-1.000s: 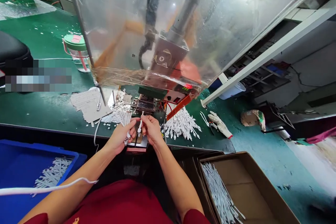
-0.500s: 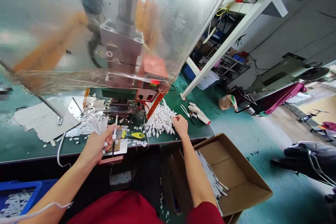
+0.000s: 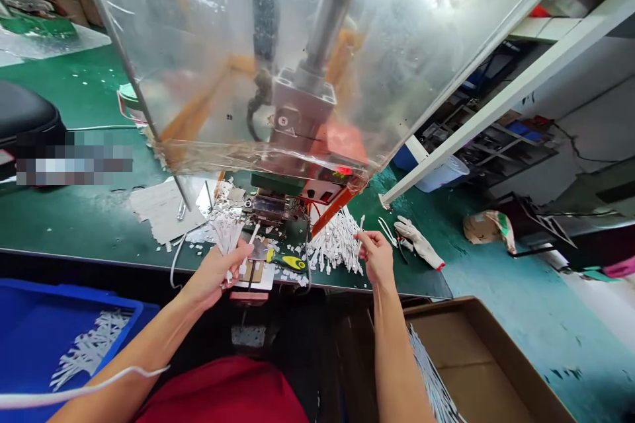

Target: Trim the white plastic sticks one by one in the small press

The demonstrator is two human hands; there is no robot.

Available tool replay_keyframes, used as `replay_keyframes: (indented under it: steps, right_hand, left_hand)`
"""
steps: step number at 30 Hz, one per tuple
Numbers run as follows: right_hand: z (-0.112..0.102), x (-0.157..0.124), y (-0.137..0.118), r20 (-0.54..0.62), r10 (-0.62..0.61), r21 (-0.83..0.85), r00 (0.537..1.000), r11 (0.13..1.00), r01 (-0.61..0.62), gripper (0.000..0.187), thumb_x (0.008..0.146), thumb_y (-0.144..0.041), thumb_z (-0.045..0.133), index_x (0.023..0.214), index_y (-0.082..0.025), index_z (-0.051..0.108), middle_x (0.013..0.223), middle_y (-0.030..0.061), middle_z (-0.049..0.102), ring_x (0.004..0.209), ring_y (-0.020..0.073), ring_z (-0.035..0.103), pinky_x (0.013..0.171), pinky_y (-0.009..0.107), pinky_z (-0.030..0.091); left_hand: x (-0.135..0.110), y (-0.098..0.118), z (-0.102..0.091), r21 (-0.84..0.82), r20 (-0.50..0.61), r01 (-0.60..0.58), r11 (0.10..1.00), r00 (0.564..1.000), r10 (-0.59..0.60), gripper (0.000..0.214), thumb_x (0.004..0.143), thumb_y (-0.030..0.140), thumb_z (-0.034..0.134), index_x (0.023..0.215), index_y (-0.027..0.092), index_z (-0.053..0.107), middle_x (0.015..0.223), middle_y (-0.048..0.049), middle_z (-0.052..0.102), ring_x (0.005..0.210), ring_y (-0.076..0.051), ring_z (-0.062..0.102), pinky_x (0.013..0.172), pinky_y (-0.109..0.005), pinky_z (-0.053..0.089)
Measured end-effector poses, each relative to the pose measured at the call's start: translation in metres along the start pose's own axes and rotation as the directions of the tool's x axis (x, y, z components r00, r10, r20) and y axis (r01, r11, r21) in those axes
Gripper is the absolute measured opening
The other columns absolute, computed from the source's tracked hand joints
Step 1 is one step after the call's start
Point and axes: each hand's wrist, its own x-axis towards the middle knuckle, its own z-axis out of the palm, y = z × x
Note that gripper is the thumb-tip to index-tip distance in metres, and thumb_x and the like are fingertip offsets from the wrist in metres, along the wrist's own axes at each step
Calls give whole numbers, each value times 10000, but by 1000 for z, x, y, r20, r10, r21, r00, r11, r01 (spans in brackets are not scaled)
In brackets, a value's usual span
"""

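Note:
In my left hand (image 3: 221,274) a bunch of thin white strips (image 3: 227,236) is gripped, fanning up past the fingers. They look like short cables with small ends. One single strip (image 3: 254,234) sticks out by the thumb towards the metal die (image 3: 269,207) of a press (image 3: 302,112). My right hand (image 3: 376,254) pinches one white strip, whose tip rises above the fingers, at the right edge of a heap of similar strips (image 3: 335,241). A scraper with a yellow and green handle (image 3: 290,261) lies between the hands, below the die.
A cloudy plastic shield (image 3: 198,79) hangs before the press. White scraps and cardboard (image 3: 161,208) litter the green table (image 3: 89,225). Pliers (image 3: 399,241) and a glove (image 3: 419,241) lie right. A blue bin (image 3: 30,344) stands lower left, a cardboard box (image 3: 489,350) lower right, both holding strips.
The view has swung left, bringing more of the blue bin into sight. My right hand now shows a strip tip above its fingers; my left hand keeps its bunch near the die.

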Motion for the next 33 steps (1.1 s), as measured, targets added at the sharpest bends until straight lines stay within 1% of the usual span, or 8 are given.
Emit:
replay_keyframes:
  steps: [3,6,9,14,19,25,29,33]
  right_hand:
    - [32,-47,-9,209,156,209,965,957,-200,363,562,-340,852,790,-194,610,628,-27,637,396,46,365,383,184,281]
    - [76,-86,-7,429,275,213,861,895,-392,340,591,-343,857,768,-180,616,612,-19,649,378,27,349,365,162,279]
    - [118,-104,-1,551,263,196,792,882,-429,331,648,-388,820,682,-172,571,600,-5,661,348,17,321,336,158,239]
    - [161,-106,4,569,212,215,795,894,-392,366,691,-453,762,649,-192,509,559,-20,651,315,17,275,308,161,190]
    - [174,-104,8,543,195,209,817,911,-356,361,688,-450,743,639,-197,490,546,-21,643,311,19,306,317,161,203]
    - [177,-100,12,548,219,207,807,899,-385,334,696,-412,730,622,-196,486,538,-24,637,310,20,317,317,161,212]
    - [179,-99,11,560,231,211,796,889,-406,321,698,-402,728,624,-192,497,539,-24,637,309,23,329,315,163,228]
    - [178,-100,10,562,234,228,793,878,-421,321,693,-394,735,622,-195,493,532,-26,633,310,26,331,316,165,240]
  left_hand:
    - [-1,4,-5,-117,29,25,993,999,-22,358,728,356,784,622,158,504,514,53,475,352,-22,346,299,-110,216]
    - [1,6,-10,-254,85,121,959,991,-102,260,744,298,762,713,152,549,609,19,549,404,-53,449,277,-106,253]
    - [2,7,-16,-368,131,175,913,982,-136,150,774,203,707,846,144,590,666,-4,577,479,-97,534,270,-119,317]
    - [-3,7,-26,-446,169,198,873,976,-135,134,833,170,645,953,159,589,623,29,499,526,-119,551,306,-146,420]
    - [-4,4,-30,-445,178,226,867,971,-161,125,828,182,686,907,155,593,600,51,458,484,-85,508,319,-127,414]
    - [1,-5,-31,-405,195,193,894,973,-122,212,790,192,736,951,142,608,558,58,465,452,-76,468,312,-120,359]
    - [1,-7,-26,-376,189,180,909,975,-115,245,745,251,795,797,147,579,476,92,378,396,-44,351,302,-101,277]
    - [2,-7,-17,-266,121,103,959,990,-73,390,722,362,812,639,166,485,465,82,386,389,-35,344,305,-106,234]
